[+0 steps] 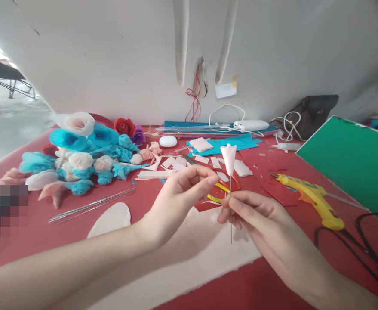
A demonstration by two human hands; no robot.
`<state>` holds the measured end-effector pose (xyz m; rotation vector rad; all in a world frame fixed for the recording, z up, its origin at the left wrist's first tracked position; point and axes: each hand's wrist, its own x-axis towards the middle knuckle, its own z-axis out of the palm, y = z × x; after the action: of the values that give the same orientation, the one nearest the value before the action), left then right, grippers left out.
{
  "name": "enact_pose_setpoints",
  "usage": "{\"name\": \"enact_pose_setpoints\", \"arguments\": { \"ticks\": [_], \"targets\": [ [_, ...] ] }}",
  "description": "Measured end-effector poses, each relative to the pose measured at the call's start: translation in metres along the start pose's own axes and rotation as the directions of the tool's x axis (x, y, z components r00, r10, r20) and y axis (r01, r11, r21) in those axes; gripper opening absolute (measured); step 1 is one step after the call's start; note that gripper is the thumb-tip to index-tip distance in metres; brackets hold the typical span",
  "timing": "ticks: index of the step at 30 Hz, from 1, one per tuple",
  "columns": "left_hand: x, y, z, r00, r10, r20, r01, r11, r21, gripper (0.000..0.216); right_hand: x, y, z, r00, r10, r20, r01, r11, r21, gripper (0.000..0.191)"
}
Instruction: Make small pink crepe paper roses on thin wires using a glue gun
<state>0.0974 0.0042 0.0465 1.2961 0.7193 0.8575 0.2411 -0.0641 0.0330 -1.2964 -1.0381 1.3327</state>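
My right hand (259, 219) pinches a thin wire stem (231, 234) between thumb and fingers and holds it upright. On top of the wire sits a small pale pink paper bud (228, 158) with a ruffled upper edge. Just left of the stem is my left hand (180, 196), its thumb and index finger pressed together, apart from the bud. Whether that pinch holds anything small is hidden. Behind the hands lie scissors (221, 187) with yellow and red handles, partly covered. A wide pale pink sheet (189, 262) lies under both hands.
Blue, white and pink paper flowers (82, 161) are heaped at the left, with loose wires (92, 206) in front. Paper scraps (174, 163) lie mid-table near a white oval object (168, 141). A yellow glue gun (318, 198) and a green board (353, 159) are at the right.
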Motion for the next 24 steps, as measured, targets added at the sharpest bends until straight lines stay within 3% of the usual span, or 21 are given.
{"name": "enact_pose_setpoints", "arguments": {
  "ticks": [4, 8, 13, 20, 24],
  "targets": [
    [0.0009, -0.0006, 0.0006, 0.999, -0.034, 0.04, 0.035, 0.999, -0.033, 0.008, -0.0014, 0.0007, 0.0011, 0.999, 0.025, 0.03, -0.024, 1.0, -0.011, 0.019],
    [-0.0003, -0.0006, -0.0014, 0.998, -0.032, 0.055, 0.033, 0.999, -0.009, 0.015, -0.0002, 0.0017, 0.0032, 0.996, 0.061, 0.063, -0.059, 0.998, -0.039, 0.019],
    [-0.0012, 0.0022, -0.0017, 0.998, -0.011, 0.054, 0.011, 1.0, 0.015, 0.018, 0.0004, -0.0001, 0.0042, 0.997, 0.006, 0.072, -0.007, 1.0, 0.006, 0.015],
    [-0.0052, -0.0008, -0.0024, 0.969, 0.236, 0.066, -0.226, 0.965, -0.132, 0.013, -0.0024, -0.0038, 0.0015, 1.0, -0.018, 0.007, 0.018, 0.996, 0.089, 0.018],
    [-0.0074, -0.0009, -0.0028, 0.956, 0.246, 0.16, -0.211, 0.955, -0.208, 0.016, -0.0013, -0.0031, 0.0024, 1.0, -0.005, 0.019, 0.003, 0.994, 0.11, 0.018]
  ]
}}
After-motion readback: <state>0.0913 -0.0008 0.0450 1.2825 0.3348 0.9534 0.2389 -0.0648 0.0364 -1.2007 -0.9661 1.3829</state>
